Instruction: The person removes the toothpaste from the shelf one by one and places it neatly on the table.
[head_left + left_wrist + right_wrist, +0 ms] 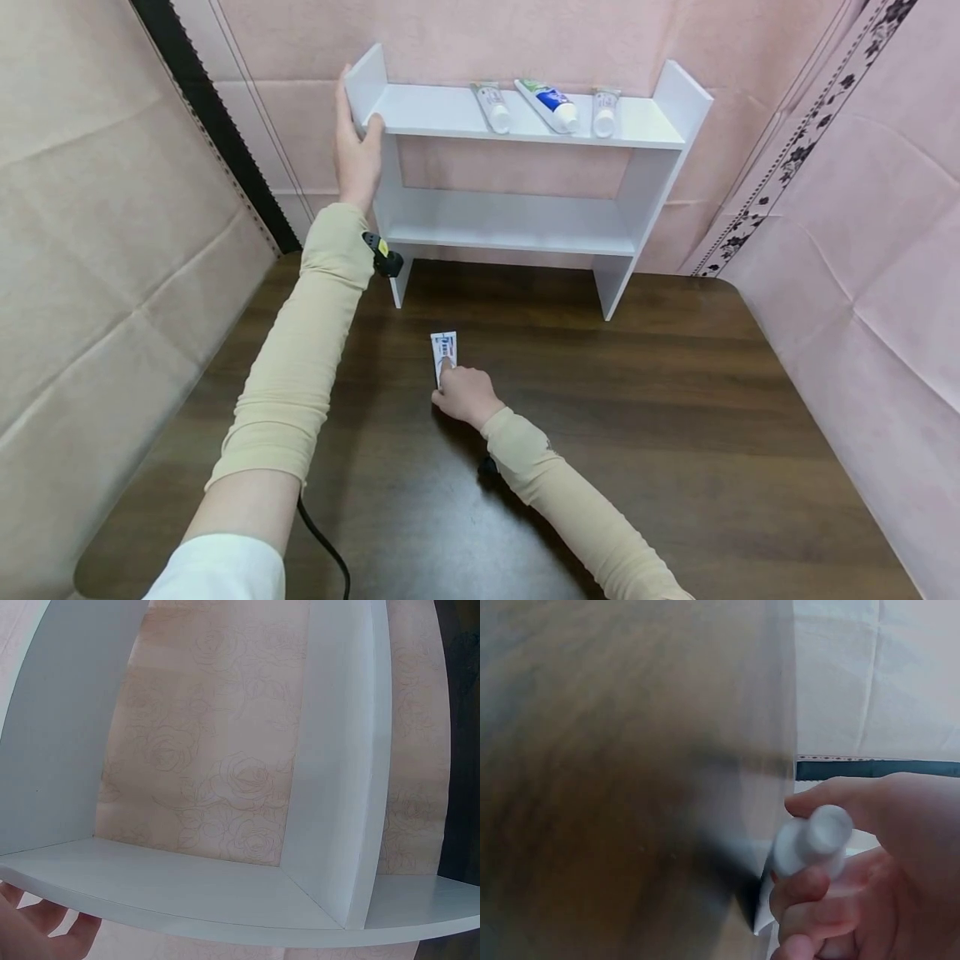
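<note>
A white two-tier shelf unit stands against the back wall. My left hand grips its left side panel near the top, the thumb over the front edge; in the left wrist view its fingers show beside the panel. Above the table, in front of the shelf unit, my right hand holds a white tube with blue print. The right wrist view shows this tube's white cap between thumb and fingers. Three more tubes lie on the upper board: a white one, a blue, green and white one and another white one.
The brown wooden table has pale cloth walls on its sides and back. A black strip runs down the back left corner. Beside the left forearm a black cable hangs over the table.
</note>
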Available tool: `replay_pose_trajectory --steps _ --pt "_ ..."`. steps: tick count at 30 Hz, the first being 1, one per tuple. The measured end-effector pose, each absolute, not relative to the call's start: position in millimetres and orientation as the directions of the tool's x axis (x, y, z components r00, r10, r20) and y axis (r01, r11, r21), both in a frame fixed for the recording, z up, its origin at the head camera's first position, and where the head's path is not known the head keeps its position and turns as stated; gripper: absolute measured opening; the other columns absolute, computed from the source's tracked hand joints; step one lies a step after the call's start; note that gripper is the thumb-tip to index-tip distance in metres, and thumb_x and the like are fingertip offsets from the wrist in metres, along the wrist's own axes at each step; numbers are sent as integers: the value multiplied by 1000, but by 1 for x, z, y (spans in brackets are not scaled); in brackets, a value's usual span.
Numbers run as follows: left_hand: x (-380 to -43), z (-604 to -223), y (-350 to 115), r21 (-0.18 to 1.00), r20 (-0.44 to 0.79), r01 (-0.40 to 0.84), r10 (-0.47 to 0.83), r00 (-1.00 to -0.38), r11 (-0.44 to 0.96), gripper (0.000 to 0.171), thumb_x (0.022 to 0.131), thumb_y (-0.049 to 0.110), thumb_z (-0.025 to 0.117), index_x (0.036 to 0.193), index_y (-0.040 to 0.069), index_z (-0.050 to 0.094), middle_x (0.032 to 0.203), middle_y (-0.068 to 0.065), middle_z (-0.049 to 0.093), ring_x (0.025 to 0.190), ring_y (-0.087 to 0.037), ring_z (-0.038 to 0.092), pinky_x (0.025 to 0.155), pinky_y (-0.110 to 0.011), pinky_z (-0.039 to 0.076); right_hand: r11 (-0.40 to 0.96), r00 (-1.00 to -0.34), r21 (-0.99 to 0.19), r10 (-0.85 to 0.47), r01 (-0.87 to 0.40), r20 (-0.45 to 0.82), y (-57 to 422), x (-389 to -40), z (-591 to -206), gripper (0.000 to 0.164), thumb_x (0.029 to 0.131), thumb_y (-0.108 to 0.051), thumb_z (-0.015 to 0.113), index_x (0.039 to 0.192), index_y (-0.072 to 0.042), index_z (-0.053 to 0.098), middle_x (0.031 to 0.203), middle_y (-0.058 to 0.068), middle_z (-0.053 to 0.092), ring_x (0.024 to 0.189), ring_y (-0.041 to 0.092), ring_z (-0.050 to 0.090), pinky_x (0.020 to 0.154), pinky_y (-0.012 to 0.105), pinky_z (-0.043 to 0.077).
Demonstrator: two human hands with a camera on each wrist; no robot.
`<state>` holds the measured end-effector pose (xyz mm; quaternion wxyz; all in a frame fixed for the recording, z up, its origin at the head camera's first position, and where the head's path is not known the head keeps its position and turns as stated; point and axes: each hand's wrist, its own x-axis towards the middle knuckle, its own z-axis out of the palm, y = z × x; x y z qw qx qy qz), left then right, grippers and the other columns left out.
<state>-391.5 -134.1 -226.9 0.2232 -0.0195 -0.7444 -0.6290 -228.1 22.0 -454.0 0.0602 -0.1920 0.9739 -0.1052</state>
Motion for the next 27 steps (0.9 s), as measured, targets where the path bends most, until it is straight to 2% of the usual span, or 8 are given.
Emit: replay_pose_trajectory --steps 8,14,19,22,25,27 --pt "-383 -224 -132 923 370 326 -241 -897 204 64 100 19 39 154 42 13 157 21 25 137 -3 33 115 -25 28 903 -900 -176 -416 -392 -127 18 -227 -458 58 94 -31 59 137 6 49 93 9 74 50 11 44 44 28 35" --pt "-382 -224 -132 922 372 327 -247 -895 206 64 100 19 40 154 43 14 157 20 26 136 -4 34 114 -24 29 898 -895 -165 -429 -408 -121 18 -228 -456 38 93 -31 58 114 0 61 84 5 71 51 11 48 44 28 37" --pt "-384 -224 -132 924 371 328 -247 -895 198 65 100 18 40 153 43 14 157 21 26 135 -5 35 112 -24 31 902 -902 -183 -414 -390 -122 17 -230 -454 24 93 -30 59 94 -6 63 78 3 68 53 12 49 46 28 39" --pt "-385 -223 -131 924 371 327 -250 -894 199 65 99 18 40 153 44 15 156 21 26 133 -5 37 110 -24 32 904 -900 -208 -408 -375 -151 18 -233 -449 23 93 -31 59 83 -10 61 74 2 65 53 11 48 47 28 38" --pt "-383 -223 -131 925 368 325 -253 -895 196 65 99 18 40 153 44 14 157 20 27 133 -5 38 110 -24 33 900 -888 -224 -417 -374 -195 21 -238 -443 27 95 -31 58 78 -11 62 73 2 64 53 11 44 48 27 36" --pt "-382 -222 -131 927 365 324 -252 -896 189 65 99 17 39 154 43 13 157 19 27 134 -5 37 110 -24 32 897 -877 -221 -427 -382 -218 25 -242 -438 27 96 -32 57 84 -10 65 77 4 65 56 11 44 49 26 35"
